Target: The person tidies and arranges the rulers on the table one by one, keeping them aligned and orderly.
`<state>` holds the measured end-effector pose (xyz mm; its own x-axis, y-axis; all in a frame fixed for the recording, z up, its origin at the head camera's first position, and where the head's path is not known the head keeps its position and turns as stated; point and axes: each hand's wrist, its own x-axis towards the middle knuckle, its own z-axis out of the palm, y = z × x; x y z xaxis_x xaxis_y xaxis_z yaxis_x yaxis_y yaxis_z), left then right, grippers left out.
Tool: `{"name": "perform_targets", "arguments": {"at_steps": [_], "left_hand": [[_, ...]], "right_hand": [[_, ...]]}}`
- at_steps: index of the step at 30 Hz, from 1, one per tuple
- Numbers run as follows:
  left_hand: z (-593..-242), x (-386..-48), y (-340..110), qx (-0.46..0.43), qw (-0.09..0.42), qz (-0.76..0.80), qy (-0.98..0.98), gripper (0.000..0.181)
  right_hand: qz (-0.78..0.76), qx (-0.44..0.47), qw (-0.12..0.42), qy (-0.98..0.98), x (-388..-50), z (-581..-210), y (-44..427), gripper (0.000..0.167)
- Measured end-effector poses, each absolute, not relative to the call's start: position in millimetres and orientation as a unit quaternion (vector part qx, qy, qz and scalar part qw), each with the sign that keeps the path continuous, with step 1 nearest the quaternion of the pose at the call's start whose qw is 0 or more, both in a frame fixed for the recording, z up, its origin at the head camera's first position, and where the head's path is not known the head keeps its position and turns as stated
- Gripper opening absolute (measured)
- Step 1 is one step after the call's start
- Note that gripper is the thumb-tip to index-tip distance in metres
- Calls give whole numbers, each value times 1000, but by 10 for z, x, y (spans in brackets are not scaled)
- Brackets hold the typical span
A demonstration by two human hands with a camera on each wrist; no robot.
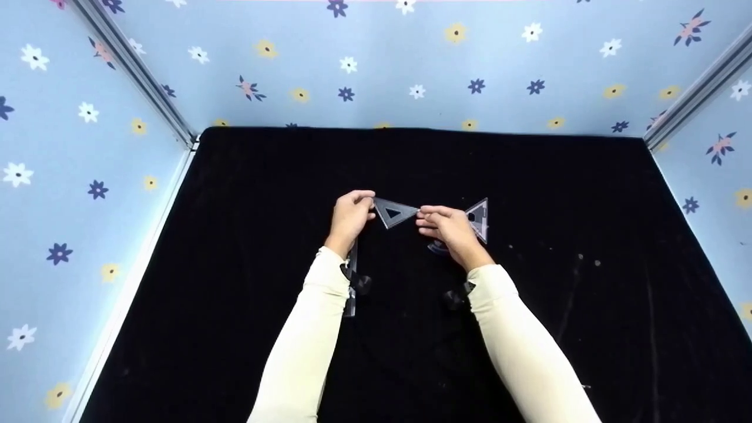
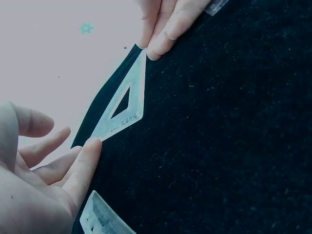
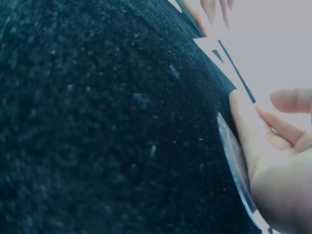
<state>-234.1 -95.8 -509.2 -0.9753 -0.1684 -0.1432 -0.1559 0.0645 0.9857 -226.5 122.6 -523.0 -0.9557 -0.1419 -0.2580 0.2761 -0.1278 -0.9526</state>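
Note:
A clear set square (image 1: 402, 218) with a triangular cutout lies on the black cloth between my two hands. My left hand (image 1: 351, 218) touches its left corner with the fingertips; in the left wrist view the thumb stands apart. At the opposite, pointed corner, the fingertips of my right hand (image 1: 449, 228) touch it, and the right wrist view shows that thumb also held away. A second clear set square (image 1: 481, 220) is partly covered by the right hand. Beneath that hand shows the curved edge of a clear protractor (image 3: 235, 163). A clear ruler (image 1: 351, 305) lies partly hidden under my left forearm.
Black cloth (image 1: 264, 194) covers the table. Light blue flowered panels (image 1: 399, 70) enclose the back and both sides, with metal rails (image 1: 132, 64) at the corners. Dark wrist straps with cameras sit on both sleeves. Small pale specks dot the cloth on the right.

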Motion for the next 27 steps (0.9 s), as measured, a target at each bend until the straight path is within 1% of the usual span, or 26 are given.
{"name": "perform_targets", "arguments": {"at_steps": [10, 15, 18, 21, 27], "left_hand": [[-5082, -2292, -953, 108, 10, -662, -742, 30], [-5091, -2279, -934, 101, 10, -684, -722, 30], [-5090, -2263, -926, 98, 5, -687, -720, 30], [-5091, -2251, -930, 98, 1, -689, -718, 29], [-5100, -2236, -938, 98, 9, -705, -702, 28]], "right_hand": [[-751, 63, 87, 652, -2229, -5241, 1163, 29], [-744, 78, 39, 663, -2222, -5254, 1106, 19], [-739, 89, 20, 667, -2222, -5255, 1083, 12], [-735, 94, 14, 671, -2219, -5248, 1069, 9], [-729, 92, 11, 678, -2230, -5223, 1035, 11]]}}
